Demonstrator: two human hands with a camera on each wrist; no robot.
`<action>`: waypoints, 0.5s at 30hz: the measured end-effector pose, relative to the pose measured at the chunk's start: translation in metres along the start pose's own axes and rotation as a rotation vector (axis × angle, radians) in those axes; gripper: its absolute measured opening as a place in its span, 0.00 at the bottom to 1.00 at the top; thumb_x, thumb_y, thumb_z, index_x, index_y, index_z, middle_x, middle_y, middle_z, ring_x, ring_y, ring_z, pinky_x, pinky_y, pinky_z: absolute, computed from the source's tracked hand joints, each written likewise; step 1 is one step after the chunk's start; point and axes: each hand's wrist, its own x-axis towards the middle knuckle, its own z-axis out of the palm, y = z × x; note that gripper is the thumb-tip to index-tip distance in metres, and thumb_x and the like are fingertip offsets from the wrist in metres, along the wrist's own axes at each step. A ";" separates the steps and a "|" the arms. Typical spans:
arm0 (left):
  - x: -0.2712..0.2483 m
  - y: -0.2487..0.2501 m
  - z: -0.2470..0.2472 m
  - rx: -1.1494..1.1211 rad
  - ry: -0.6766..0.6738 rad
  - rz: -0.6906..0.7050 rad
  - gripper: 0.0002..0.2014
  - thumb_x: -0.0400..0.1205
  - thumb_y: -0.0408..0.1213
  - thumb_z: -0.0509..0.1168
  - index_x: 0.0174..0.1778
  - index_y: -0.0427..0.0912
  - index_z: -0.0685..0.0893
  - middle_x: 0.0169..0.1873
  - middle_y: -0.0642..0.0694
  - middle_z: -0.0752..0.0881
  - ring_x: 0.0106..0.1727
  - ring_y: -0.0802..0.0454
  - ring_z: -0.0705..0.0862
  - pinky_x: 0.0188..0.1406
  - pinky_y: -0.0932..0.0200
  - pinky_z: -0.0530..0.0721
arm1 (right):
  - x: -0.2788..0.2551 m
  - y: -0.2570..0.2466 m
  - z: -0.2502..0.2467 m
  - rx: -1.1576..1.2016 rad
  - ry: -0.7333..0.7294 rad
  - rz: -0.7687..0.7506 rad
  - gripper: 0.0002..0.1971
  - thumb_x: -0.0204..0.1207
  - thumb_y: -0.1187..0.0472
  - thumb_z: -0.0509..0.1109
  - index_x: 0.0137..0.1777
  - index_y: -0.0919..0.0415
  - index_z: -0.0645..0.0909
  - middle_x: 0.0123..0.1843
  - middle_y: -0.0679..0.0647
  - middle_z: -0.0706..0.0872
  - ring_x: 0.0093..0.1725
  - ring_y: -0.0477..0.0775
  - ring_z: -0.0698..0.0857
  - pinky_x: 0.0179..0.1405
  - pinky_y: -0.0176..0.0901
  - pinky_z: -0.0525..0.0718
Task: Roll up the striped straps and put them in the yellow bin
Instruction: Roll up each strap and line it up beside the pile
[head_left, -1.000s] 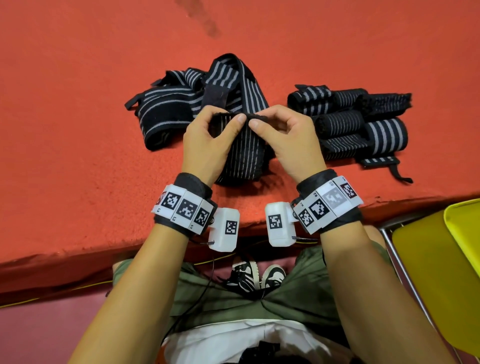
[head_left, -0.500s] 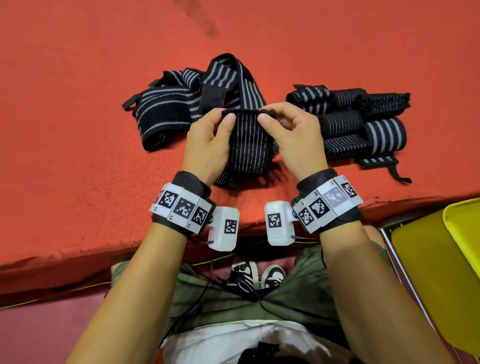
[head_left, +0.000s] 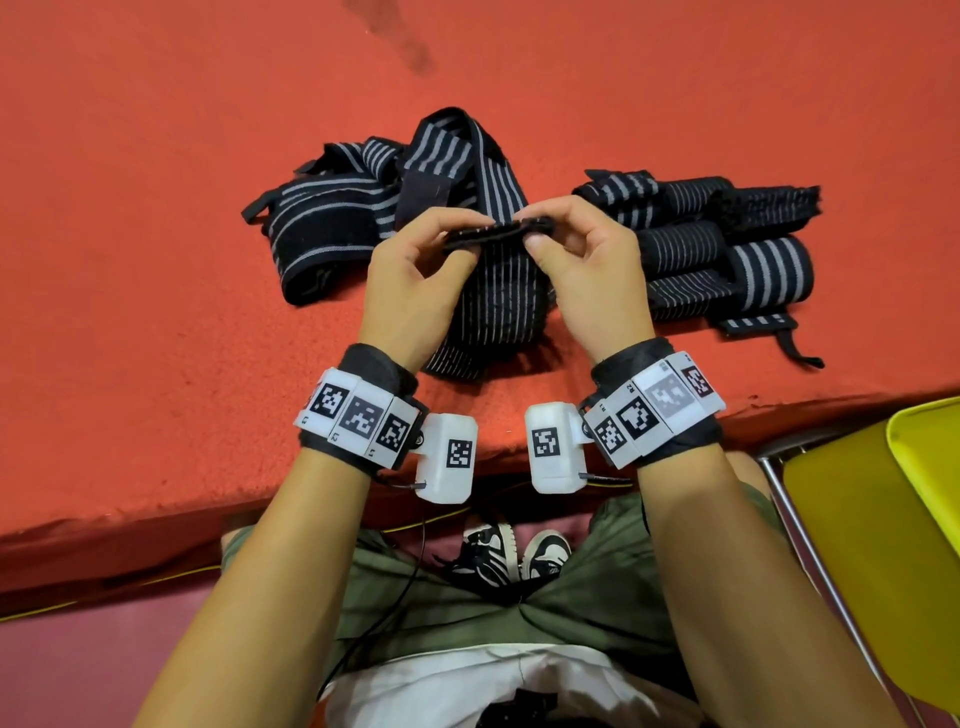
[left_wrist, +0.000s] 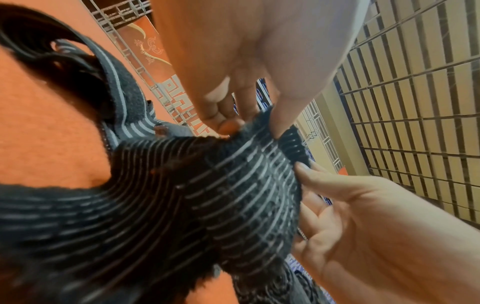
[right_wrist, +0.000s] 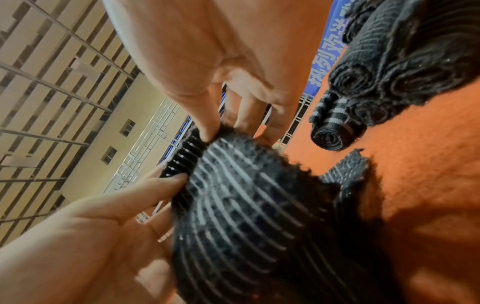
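Strap (head_left: 498, 306) ribbed knit cloth; table (head_left: 156, 260) rough matt felt.

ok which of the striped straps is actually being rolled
The strap pinched by both the left hand and right hand; the others lie untouched on the red surface.

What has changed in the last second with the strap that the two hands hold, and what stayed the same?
The left hand and right hand have folded the top edge of the striped strap over toward the person, starting the roll. Both hands still pinch that edge. The rolled straps and loose pile have not moved.
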 end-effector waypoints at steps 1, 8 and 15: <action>0.000 0.000 0.000 -0.006 0.009 -0.002 0.15 0.81 0.24 0.66 0.50 0.50 0.90 0.45 0.59 0.91 0.53 0.57 0.88 0.57 0.57 0.82 | -0.001 0.000 0.000 -0.003 -0.009 0.002 0.11 0.80 0.74 0.68 0.53 0.62 0.88 0.47 0.47 0.90 0.48 0.38 0.87 0.56 0.32 0.82; 0.003 0.000 -0.002 -0.003 0.071 -0.002 0.16 0.80 0.23 0.67 0.47 0.48 0.94 0.47 0.51 0.94 0.56 0.52 0.91 0.65 0.48 0.86 | -0.006 0.000 0.002 0.027 -0.091 0.134 0.07 0.87 0.62 0.67 0.56 0.61 0.87 0.42 0.45 0.88 0.46 0.40 0.84 0.53 0.41 0.82; 0.004 0.006 -0.001 -0.017 0.017 -0.086 0.12 0.82 0.33 0.63 0.57 0.43 0.89 0.46 0.56 0.88 0.51 0.61 0.85 0.56 0.60 0.82 | -0.004 0.002 0.003 0.023 -0.042 0.043 0.07 0.85 0.66 0.69 0.59 0.62 0.86 0.44 0.52 0.90 0.46 0.43 0.86 0.50 0.37 0.84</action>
